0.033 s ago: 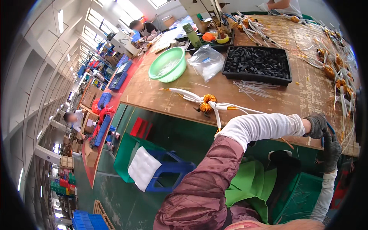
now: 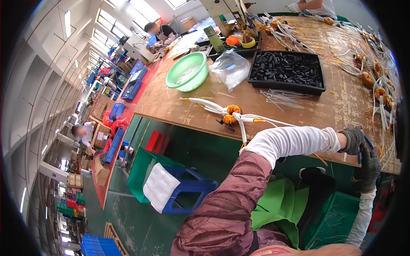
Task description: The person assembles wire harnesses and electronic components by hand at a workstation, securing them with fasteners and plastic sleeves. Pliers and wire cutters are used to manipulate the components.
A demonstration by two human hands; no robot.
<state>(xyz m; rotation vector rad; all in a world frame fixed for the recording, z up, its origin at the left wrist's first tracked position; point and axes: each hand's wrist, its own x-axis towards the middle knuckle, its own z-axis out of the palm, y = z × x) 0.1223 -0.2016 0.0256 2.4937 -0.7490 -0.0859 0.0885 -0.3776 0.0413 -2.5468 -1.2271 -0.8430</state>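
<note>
We see a blue strip (image 2: pixel 368 143) just beside our left hand (image 2: pixel 353 141), near our right hand (image 2: pixel 370 168), and cannot tell what either holds.

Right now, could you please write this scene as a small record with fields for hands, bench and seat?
Left hand: dark glove, at the bench's right side
Right hand: dark glove, close by the left; grip unclear
Near hands: thin blue item; whether held, unclear
Bench: brown, worn surface
Near front edge: orange-wound ring with white leads
Black tray: many small black pieces
Left of tray: clear bag, then green bowl
Seat: blue stool, white cushion
</note>
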